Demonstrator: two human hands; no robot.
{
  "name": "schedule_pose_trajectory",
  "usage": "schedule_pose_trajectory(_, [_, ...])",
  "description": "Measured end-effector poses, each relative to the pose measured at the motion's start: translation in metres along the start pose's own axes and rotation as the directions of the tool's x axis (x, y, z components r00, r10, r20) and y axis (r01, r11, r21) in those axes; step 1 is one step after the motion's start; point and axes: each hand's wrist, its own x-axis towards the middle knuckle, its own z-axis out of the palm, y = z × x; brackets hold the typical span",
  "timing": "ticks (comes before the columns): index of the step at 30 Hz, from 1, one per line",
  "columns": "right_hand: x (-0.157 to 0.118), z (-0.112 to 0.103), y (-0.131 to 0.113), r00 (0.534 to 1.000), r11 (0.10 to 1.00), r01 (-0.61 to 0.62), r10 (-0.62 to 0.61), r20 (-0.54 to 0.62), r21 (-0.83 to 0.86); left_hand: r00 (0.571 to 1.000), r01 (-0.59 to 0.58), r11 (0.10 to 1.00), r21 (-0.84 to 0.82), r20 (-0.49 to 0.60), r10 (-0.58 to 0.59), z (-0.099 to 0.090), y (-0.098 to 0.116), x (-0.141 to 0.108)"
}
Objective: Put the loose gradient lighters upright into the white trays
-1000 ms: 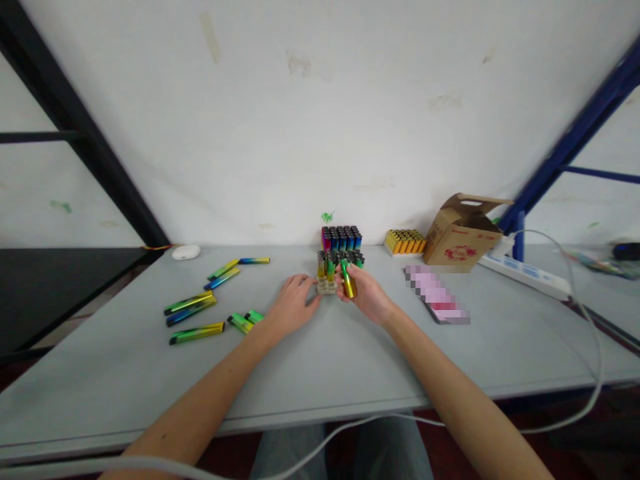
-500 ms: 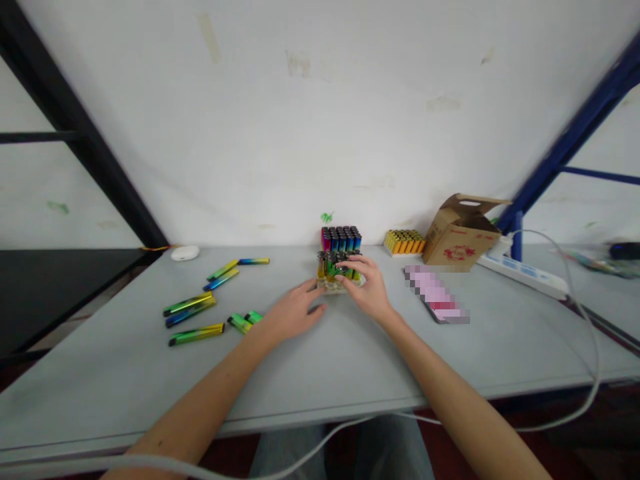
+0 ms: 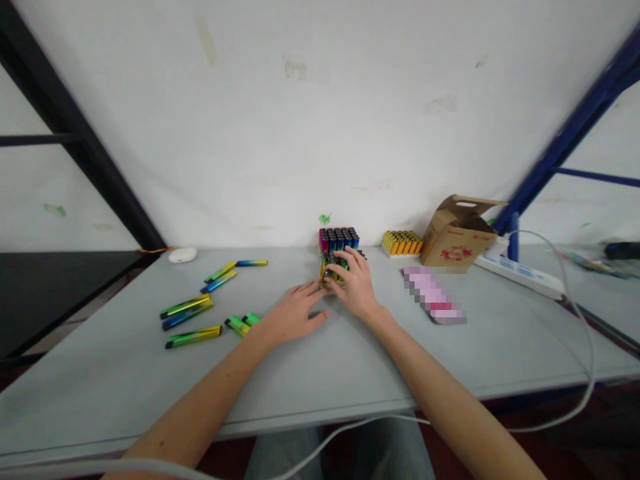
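Observation:
Near the middle of the table, a tray of upright green and yellow lighters (image 3: 325,265) stands in front of a block of blue and purple lighters (image 3: 339,238). My right hand (image 3: 354,283) reaches over this tray, its fingers curled round the top of a lighter at the front. My left hand (image 3: 295,312) lies at the tray's front left corner, fingers spread and fingertips touching its edge. Loose lighters lie left of my left hand, among them a green and yellow one (image 3: 193,337) and a green one (image 3: 237,325) close to my wrist.
Toward the back right are a tray of yellow lighters (image 3: 402,243), an open cardboard box (image 3: 457,243) and a white power strip (image 3: 520,276). A phone (image 3: 434,295) lies right of my right hand. A white case (image 3: 183,255) sits at the back left. A white cable (image 3: 593,347) crosses the right side.
My right hand has shifted slightly left and toward the tray's front left, covering more of its front. My left hand has stayed nearly in place. The view has moved slightly.

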Motion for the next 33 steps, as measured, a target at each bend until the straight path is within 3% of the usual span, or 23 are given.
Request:
schedule_pose_trajectory(10, [0.004, 0.001, 0.003, 1.000, 0.987, 0.020, -0.022, -0.010, -0.162, 0.995, 0.095, 0.994, 0.046, 0.034, -0.096, 0.000, -0.003, -0.002])
schedule_pose_trajectory(17, [0.004, -0.005, 0.000, 0.993, 0.982, 0.031, -0.009, 0.116, -0.186, 0.994, 0.106, 0.993, 0.043, 0.027, -0.107, 0.001, -0.004, -0.002])
schedule_pose_trajectory(22, [0.002, -0.006, 0.004, 0.999, 0.990, 0.007, -0.001, 0.044, -0.141, 0.997, 0.081, 0.997, 0.005, -0.017, -0.081, -0.010, -0.013, 0.000])
schedule_pose_trajectory(25, [-0.001, -0.008, 0.008, 0.999, 0.995, 0.015, -0.018, -0.031, -0.099, 0.974, 0.203, 0.979, 0.014, -0.109, -0.200, -0.024, -0.022, 0.000])
schedule_pose_trajectory(28, [-0.006, -0.013, 0.003, 0.997, 0.999, 0.034, -0.035, -0.069, -0.016, 0.903, 0.387, 0.922, 0.034, -0.218, -0.371, -0.036, -0.032, 0.000])
schedule_pose_trajectory(31, [-0.012, -0.016, -0.018, 0.991, 0.987, 0.106, -0.114, 0.063, 0.125, 0.870, 0.453, 0.890, 0.051, -0.245, -0.429, -0.039, -0.042, -0.001])
schedule_pose_trajectory(33, [-0.015, -0.017, -0.037, 0.931, 0.940, 0.194, -0.266, 0.248, 0.281, 0.858, 0.475, 0.878, 0.061, -0.253, -0.447, -0.037, -0.047, -0.002])
